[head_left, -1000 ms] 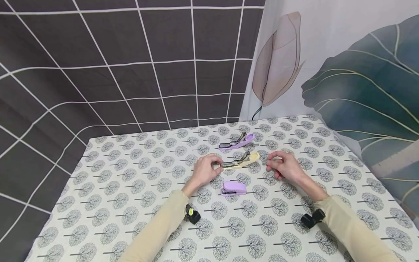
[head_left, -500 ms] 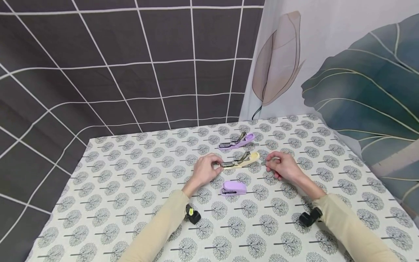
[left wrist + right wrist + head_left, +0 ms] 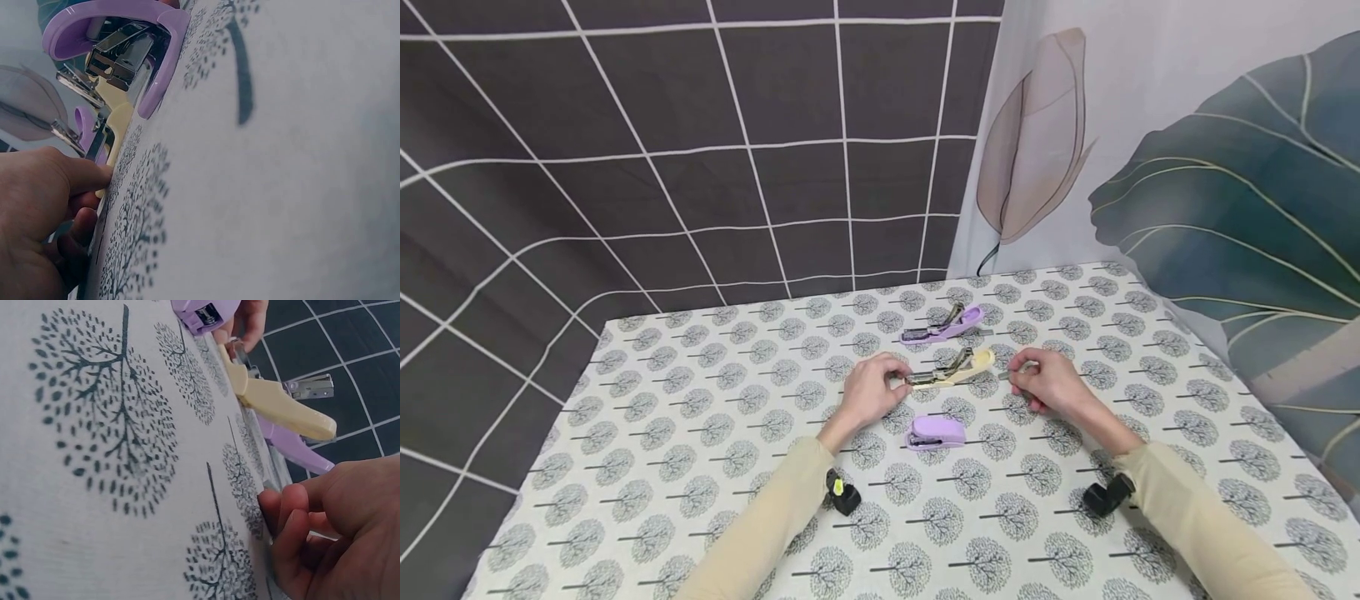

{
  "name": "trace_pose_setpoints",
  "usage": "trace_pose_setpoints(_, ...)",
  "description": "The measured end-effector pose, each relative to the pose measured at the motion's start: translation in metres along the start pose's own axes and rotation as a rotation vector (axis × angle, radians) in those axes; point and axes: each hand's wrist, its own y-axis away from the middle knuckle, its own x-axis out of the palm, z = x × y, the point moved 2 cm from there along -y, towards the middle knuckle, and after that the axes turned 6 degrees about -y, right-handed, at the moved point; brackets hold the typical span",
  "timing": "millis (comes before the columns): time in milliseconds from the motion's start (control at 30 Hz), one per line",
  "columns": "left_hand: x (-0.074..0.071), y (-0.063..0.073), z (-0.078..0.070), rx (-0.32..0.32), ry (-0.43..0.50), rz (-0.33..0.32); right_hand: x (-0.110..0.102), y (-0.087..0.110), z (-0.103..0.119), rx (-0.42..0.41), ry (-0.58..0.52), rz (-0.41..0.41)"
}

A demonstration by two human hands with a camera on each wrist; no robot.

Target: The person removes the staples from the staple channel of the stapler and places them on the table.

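A pale yellow stapler [image 3: 967,372] lies opened up on the table, its metal arm raised. My left hand [image 3: 867,389] pinches its front end between thumb and fingers. To its right, my right hand [image 3: 1051,382] pinches a small grey strip of staples [image 3: 1003,376], pointing toward the stapler's back end with a gap between. In the right wrist view, the fingers mostly hide the strip [image 3: 269,485]. Behind the yellow stapler lies an opened purple stapler [image 3: 946,332]. A closed purple stapler [image 3: 938,432] sits nearer the body and looms large in the left wrist view.
Another small grey strip [image 3: 983,332] lies beside the opened purple stapler. The tree-print tablecloth [image 3: 715,467] covers the table. A dark gridded curtain [image 3: 700,192] hangs behind it, and a leaf-patterned curtain [image 3: 1150,133] hangs at the back right.
My right hand has shifted very slightly left and the strip in it has come a little nearer the yellow stapler. The left hand and the staplers have kept still.
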Motion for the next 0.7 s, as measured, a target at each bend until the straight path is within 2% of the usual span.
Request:
trace_pose_setpoints(167, 0.0000, 0.0003, 0.0001, -0.004, 0.001, -0.005, 0.0001, -0.0009, 0.0020, 0.025, 0.010, 0.005)
trace_pose_setpoints(700, 0.0005, 0.0002, -0.0002, -0.009, -0.001, -0.003, 0.0008, 0.0009, 0.0043, 0.022, 0.064, 0.002)
